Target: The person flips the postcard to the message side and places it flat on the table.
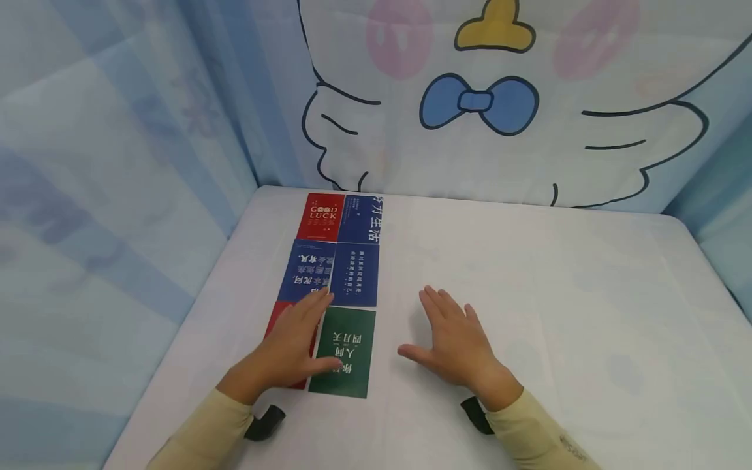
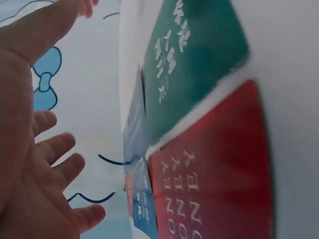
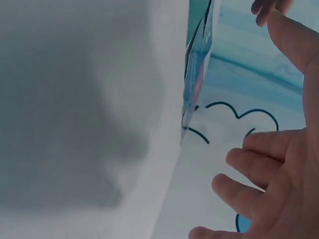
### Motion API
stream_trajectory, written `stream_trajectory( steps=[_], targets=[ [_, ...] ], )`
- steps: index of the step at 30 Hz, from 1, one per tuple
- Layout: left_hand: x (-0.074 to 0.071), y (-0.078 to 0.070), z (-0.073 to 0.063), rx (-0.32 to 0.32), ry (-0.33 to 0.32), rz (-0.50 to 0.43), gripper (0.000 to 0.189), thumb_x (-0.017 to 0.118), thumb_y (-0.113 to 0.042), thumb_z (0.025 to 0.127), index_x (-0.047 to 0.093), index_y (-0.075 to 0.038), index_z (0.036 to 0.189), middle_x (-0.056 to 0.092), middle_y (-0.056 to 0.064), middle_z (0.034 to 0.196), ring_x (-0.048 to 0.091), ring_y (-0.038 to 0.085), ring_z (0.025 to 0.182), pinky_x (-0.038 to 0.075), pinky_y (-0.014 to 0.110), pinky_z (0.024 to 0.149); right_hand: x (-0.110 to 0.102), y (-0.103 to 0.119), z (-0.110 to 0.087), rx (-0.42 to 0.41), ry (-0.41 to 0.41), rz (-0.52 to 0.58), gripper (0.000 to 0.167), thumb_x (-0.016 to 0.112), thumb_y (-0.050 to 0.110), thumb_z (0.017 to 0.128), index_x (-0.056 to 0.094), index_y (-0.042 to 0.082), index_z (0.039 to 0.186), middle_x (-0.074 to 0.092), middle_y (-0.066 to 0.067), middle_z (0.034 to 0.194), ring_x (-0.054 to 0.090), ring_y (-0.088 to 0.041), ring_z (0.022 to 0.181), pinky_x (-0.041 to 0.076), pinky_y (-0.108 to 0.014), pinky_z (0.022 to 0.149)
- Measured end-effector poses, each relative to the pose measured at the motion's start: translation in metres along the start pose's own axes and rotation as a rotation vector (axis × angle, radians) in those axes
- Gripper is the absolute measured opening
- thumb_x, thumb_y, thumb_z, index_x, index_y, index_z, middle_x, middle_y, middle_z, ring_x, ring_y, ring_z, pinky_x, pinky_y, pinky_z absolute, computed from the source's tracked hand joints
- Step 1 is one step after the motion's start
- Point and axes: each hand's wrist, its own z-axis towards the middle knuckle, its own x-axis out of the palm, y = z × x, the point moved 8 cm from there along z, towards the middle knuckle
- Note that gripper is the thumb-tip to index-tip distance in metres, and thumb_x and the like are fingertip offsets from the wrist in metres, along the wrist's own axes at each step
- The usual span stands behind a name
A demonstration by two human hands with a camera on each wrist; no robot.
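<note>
Cards (image 1: 355, 274) lie flat on the left part of the white surface (image 1: 546, 313), in three rows of two, their long axes running roughly away from the person. Nearest row: a green card (image 1: 346, 343) on the right, and beside it a lower red card (image 1: 298, 384), partly hidden under the left hand (image 1: 288, 346) in the head view. Behind them sit two blue cards (image 1: 305, 271), and farthest off a red "GOOD LUCK" card (image 1: 320, 217) next to a blue card with large white characters (image 1: 360, 219).

Left is the nearer hand: it hangs over the lower red card, its thumb crossing in front of the green card, and the left wrist view shows a gap between palm and cards. Its fingers are extended and the grip holds nothing.

From the right hand (image 1: 461, 343), the green card lies to the left, with a strip of bare surface between. This grip too is unfilled, fingers spread and thumb pointing toward the cards; in the right wrist view the hand stands off the surface.

No container shows.
</note>
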Motion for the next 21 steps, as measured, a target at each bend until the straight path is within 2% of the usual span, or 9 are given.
stream_trajectory(
  steps=[4,12,17,21],
  targets=[
    [0.004,0.002,-0.009,-0.002,0.044,-0.030,0.111,0.089,-0.043,0.070,0.030,-0.003,0.155,0.035,0.014,0.158,0.030,0.036,0.145,0.027,0.063,0.111,0.013,0.012,0.004,-0.038,0.044,0.072,0.098,0.077,0.058,0.079,0.041,0.002,0.151,0.039,-0.014,0.156,0.030,-0.036,0.145,0.024,-0.066,0.111],
    [0.009,0.005,-0.018,-0.072,0.092,-0.079,0.109,0.094,-0.033,0.066,0.035,-0.006,0.154,0.042,0.010,0.152,0.037,0.032,0.140,0.036,0.057,0.108,0.033,0.034,0.006,-0.150,0.092,0.152,0.100,0.082,0.055,0.074,0.044,0.002,0.149,0.045,-0.013,0.152,0.036,-0.035,0.142,0.030,-0.063,0.109],
    [0.015,0.009,-0.020,-0.093,0.107,-0.048,0.104,0.095,-0.033,0.064,0.042,-0.009,0.149,0.048,0.009,0.146,0.038,0.031,0.138,0.033,0.058,0.110,0.042,0.050,0.006,-0.211,0.143,0.124,0.100,0.084,0.056,0.072,0.046,0.004,0.148,0.046,-0.012,0.151,0.035,-0.037,0.142,0.031,-0.066,0.107],
    [0.024,0.012,-0.021,-0.108,0.144,-0.025,0.104,0.095,-0.038,0.062,0.044,-0.011,0.148,0.048,0.007,0.145,0.037,0.030,0.139,0.026,0.061,0.112,0.050,0.058,0.007,-0.218,0.209,0.077,0.101,0.085,0.057,0.071,0.045,0.006,0.148,0.045,-0.010,0.153,0.031,-0.036,0.144,0.028,-0.065,0.109]
  ],
)
